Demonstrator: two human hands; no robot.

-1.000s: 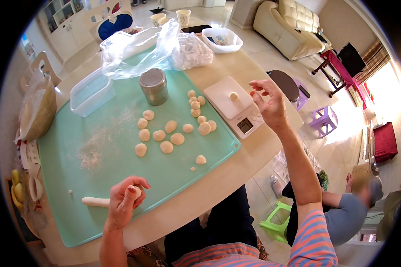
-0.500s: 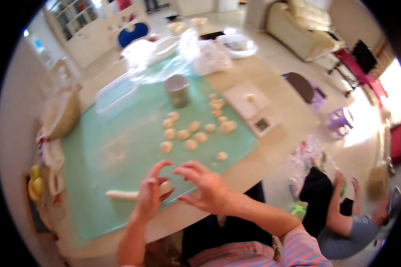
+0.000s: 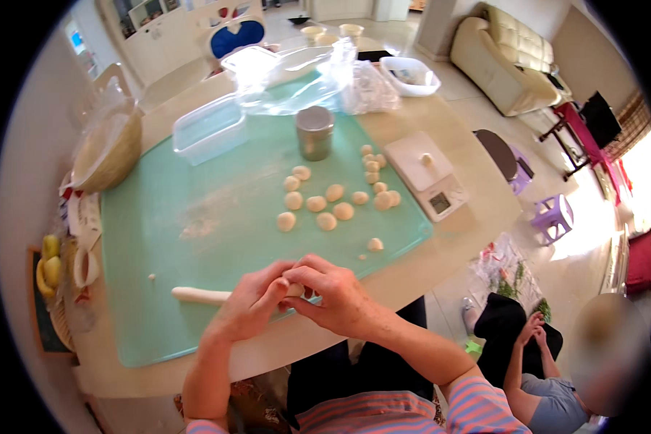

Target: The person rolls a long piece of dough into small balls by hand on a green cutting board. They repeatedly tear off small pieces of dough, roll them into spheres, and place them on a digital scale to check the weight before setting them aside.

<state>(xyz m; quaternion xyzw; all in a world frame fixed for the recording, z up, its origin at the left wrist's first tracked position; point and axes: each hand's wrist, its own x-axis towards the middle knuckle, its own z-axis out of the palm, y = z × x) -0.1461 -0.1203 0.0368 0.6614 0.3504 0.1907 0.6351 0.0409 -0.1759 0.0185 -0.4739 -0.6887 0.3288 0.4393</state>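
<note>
White dough rope point(image 3: 199, 295): free end laid on the green mat point(image 3: 159, 217), toward the table's point(image 3: 477, 235) near edge; other end hidden inside the left hand point(image 3: 253, 300).
Dough lump point(image 3: 295, 289): held between both hands, mostly covered by fingers; whether it is joined to the rope cannot be told.
Far table edge: partly masked by a crumpled clear plastic bag point(image 3: 289, 83), outline washed out by glare.
Scale point(image 3: 405, 159): set just beside the mat's right edge; display too small to be read; one dough bit point(image 3: 427, 159) carried on its plate.
Mat edges: near edge partly covered by the hands; near-right corner neighboured by a loose dough ball point(image 3: 375, 244).
Room: floured stretch of mat left between the rope and the clear tub point(image 3: 188, 148); dough balls point(image 3: 334, 192) grouped toward the right edge, well apart from the hands; metal canister point(image 3: 315, 137) stood behind them.
Left grip: fingers curled, clamped on the rope.
Right grip: right hand point(image 3: 329, 293) bent inward, fingers and thumb closed on the lump; pressure cannot be told.
Forearms: angled inward across the table's near edge; sleeves cut off at the lower rim.
</note>
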